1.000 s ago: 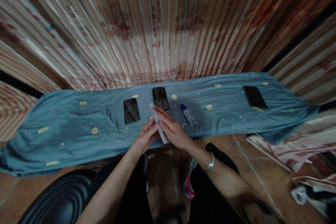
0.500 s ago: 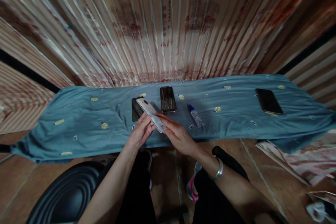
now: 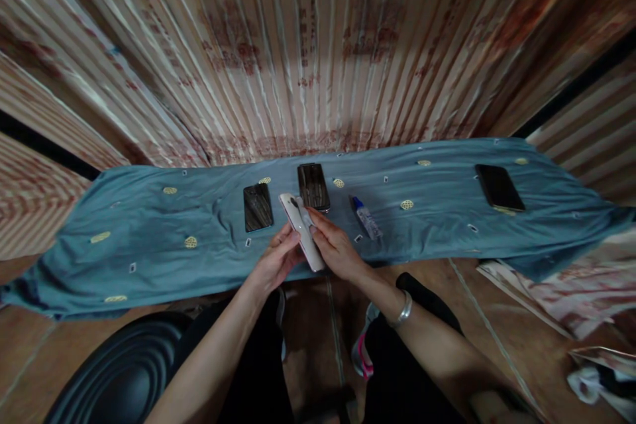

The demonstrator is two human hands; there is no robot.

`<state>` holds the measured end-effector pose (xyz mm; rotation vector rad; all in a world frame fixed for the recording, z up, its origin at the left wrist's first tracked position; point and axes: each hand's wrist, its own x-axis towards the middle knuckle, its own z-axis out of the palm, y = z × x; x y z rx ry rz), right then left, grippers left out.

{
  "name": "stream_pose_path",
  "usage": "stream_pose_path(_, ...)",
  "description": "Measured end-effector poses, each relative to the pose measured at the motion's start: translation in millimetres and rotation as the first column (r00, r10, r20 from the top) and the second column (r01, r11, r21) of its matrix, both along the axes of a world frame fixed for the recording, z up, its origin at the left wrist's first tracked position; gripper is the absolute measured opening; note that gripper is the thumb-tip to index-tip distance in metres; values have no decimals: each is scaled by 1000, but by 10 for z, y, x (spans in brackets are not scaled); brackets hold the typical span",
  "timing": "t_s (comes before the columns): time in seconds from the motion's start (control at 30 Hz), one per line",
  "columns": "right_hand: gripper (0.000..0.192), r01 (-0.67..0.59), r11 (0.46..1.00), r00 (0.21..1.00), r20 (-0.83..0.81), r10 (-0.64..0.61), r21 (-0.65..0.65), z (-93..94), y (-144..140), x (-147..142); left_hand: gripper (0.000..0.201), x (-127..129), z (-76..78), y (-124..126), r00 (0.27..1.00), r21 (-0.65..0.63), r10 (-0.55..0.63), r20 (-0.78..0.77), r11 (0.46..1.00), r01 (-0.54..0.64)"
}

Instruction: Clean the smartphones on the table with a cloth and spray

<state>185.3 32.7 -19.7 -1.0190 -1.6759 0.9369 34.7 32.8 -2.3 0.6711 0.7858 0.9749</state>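
Note:
My left hand (image 3: 279, 257) is closed around the lower left side of a white smartphone (image 3: 309, 248), its thumb along the edge. The phone is tilted above the front part of the cloth, a dark camera patch near its top end. My right hand (image 3: 338, 246) is closed against the phone's right face, with a small pale cloth-like piece (image 3: 302, 213) under its fingertips; its exact kind is unclear. A dark smartphone (image 3: 258, 208) lies left of the hands. Just behind them lies a stack of dark phones (image 3: 313, 187).
A blue-green patterned cloth (image 3: 209, 265) covers the narrow table. To the right lie a blue-capped clear bottle or tube (image 3: 366, 218) and another black phone (image 3: 499, 187). Behind hangs a striped curtain (image 3: 298, 46). A black round stool (image 3: 124, 371) stands at lower left.
The white phone has swung more upright and shifted right, uncovering the dark phone on the left. My right fingers have slid from its lower end toward its upper end. The view has shifted slightly.

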Motion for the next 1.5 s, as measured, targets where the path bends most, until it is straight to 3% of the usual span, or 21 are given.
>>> stream_pose_path(0.23,48,70,997,997,-21,-70,21,34,90,-30,46,41,-50,-60,1000,-38,-28,-12,999,27)
stream_pose_path(0.43,48,82,990,996,20,-85,111,111,98,4,59,111,-91,-107,994,-45,-112,-13,993,111)
stream_pose_path(0.6,49,23,971,996,80,-43,237,202,24,21,55,110,-117,-87,998,-43,-51,-25,998,50)
stream_pose_path(0.8,49,-90,953,986,160,44,291,239,-100,-20,37,8,-45,-4,992,-36,75,-98,996,-79)
stream_pose_path(0.93,49,-86,954,982,184,34,286,215,-95,-8,38,12,-26,-21,989,-23,68,-128,997,-72)
stream_pose_path(1.07,50,-29,955,981,191,-29,297,194,-23,40,54,70,-38,-87,992,-15,-5,-125,1000,3)
stream_pose_path(1.23,51,2,967,987,155,-43,255,168,56,56,66,88,-12,-141,990,-29,-53,-133,998,50)
stream_pose_path(1.5,50,37,999,999,2,-37,18,35,210,-56,63,54,81,-121,996,27,0,-88,1000,3)
